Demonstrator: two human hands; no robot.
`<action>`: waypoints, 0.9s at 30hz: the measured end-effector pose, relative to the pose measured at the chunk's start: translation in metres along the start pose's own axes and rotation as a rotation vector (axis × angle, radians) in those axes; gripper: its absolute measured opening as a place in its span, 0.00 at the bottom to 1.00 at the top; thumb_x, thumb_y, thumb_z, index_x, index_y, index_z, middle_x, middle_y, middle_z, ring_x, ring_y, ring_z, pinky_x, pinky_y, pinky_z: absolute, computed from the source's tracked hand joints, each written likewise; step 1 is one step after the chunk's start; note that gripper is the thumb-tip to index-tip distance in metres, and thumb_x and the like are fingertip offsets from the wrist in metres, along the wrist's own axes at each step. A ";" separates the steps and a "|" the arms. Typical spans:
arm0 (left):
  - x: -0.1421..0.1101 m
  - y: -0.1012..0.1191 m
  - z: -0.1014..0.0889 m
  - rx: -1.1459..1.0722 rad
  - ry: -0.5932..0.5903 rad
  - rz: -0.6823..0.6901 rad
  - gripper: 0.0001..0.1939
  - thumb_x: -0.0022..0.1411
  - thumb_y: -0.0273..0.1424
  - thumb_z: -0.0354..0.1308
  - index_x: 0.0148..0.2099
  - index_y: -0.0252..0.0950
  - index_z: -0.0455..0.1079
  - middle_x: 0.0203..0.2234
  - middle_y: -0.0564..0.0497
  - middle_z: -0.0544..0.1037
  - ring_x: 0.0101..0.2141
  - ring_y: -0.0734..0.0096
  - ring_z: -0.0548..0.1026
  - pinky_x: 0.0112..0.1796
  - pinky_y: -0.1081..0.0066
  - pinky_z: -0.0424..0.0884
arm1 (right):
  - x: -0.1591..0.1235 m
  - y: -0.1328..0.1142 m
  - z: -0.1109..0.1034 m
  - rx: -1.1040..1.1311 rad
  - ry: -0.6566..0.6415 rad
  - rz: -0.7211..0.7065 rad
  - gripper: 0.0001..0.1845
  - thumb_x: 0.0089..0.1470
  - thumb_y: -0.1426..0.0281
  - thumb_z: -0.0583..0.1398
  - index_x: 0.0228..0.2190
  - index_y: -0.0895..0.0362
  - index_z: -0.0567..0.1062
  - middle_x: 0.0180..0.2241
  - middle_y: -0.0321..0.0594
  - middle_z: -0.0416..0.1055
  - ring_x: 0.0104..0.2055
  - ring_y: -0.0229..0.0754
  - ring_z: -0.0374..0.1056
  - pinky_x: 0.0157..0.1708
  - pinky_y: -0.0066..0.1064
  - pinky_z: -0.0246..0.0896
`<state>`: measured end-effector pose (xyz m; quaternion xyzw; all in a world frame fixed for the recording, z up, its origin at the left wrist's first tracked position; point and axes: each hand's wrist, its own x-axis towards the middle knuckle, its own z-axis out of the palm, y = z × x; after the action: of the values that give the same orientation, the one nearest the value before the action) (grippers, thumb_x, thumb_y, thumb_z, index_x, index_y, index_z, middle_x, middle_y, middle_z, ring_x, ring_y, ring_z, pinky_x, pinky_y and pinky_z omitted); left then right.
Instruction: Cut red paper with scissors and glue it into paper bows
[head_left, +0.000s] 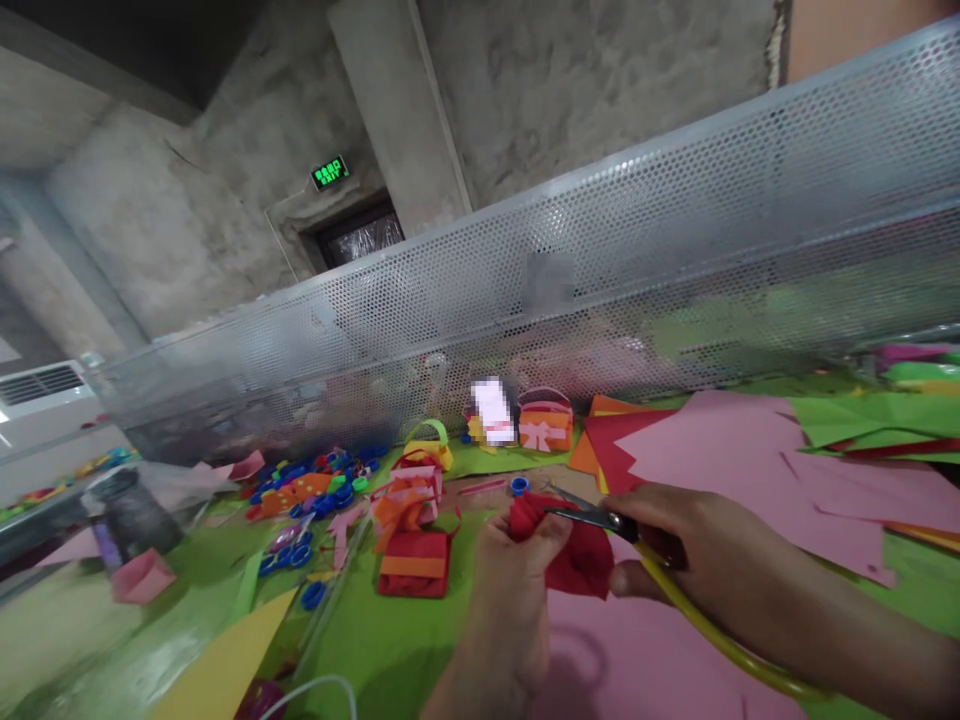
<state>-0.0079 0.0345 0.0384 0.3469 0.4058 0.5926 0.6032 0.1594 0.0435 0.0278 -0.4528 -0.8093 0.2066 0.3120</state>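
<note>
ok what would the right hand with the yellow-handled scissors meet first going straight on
The right hand, its scissors leading, would likely meet the crumpled red sheet in the left hand; depth is unclear.

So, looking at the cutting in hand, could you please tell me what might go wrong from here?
The scissors in the right hand have their blades very close to the left hand, so a slip might nick a finger or thumb. The red material is bunched where the left hand grips it, so the cut could run crooked or catch an unintended fold.
</note>
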 end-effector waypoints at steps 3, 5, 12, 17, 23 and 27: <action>0.000 0.000 0.000 0.010 -0.004 0.003 0.15 0.34 0.33 0.75 0.25 0.32 0.75 0.19 0.52 0.76 0.21 0.75 0.70 0.26 0.74 0.65 | -0.001 0.001 0.003 -0.051 0.020 -0.004 0.13 0.54 0.58 0.60 0.26 0.54 0.72 0.24 0.35 0.70 0.22 0.37 0.62 0.22 0.30 0.54; 0.001 -0.001 0.000 0.016 -0.005 0.003 0.16 0.34 0.34 0.75 0.26 0.32 0.76 0.19 0.51 0.77 0.21 0.74 0.70 0.26 0.73 0.65 | -0.002 0.001 0.005 -0.083 0.043 0.001 0.14 0.52 0.56 0.61 0.26 0.54 0.73 0.22 0.35 0.69 0.21 0.37 0.61 0.21 0.30 0.53; 0.003 -0.002 -0.002 -0.015 -0.018 0.014 0.16 0.33 0.35 0.76 0.24 0.33 0.76 0.18 0.53 0.77 0.20 0.77 0.71 0.26 0.75 0.66 | -0.002 0.002 0.005 -0.115 0.083 -0.013 0.14 0.53 0.56 0.61 0.28 0.54 0.75 0.21 0.34 0.67 0.20 0.36 0.59 0.20 0.29 0.52; 0.003 -0.003 -0.002 0.010 -0.022 -0.005 0.16 0.34 0.36 0.76 0.24 0.32 0.76 0.17 0.52 0.77 0.19 0.75 0.71 0.25 0.75 0.66 | -0.002 0.001 0.007 -0.145 0.045 0.054 0.18 0.51 0.52 0.61 0.25 0.54 0.73 0.19 0.33 0.66 0.19 0.36 0.59 0.19 0.29 0.50; 0.003 -0.004 -0.004 0.003 -0.027 -0.023 0.18 0.33 0.37 0.76 0.26 0.31 0.76 0.19 0.50 0.77 0.21 0.74 0.71 0.27 0.74 0.66 | -0.002 -0.001 0.004 -0.238 0.050 0.021 0.19 0.54 0.52 0.57 0.23 0.53 0.71 0.17 0.32 0.65 0.18 0.36 0.59 0.18 0.27 0.47; 0.005 -0.004 -0.003 -0.003 -0.002 -0.045 0.21 0.30 0.36 0.77 0.27 0.31 0.77 0.19 0.51 0.77 0.21 0.74 0.71 0.28 0.73 0.66 | -0.001 -0.001 0.002 -0.296 0.043 0.034 0.19 0.50 0.51 0.60 0.20 0.53 0.69 0.15 0.31 0.65 0.16 0.37 0.58 0.17 0.28 0.44</action>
<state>-0.0092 0.0389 0.0329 0.3374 0.4119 0.5791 0.6174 0.1584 0.0417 0.0268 -0.5119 -0.8162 0.0805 0.2557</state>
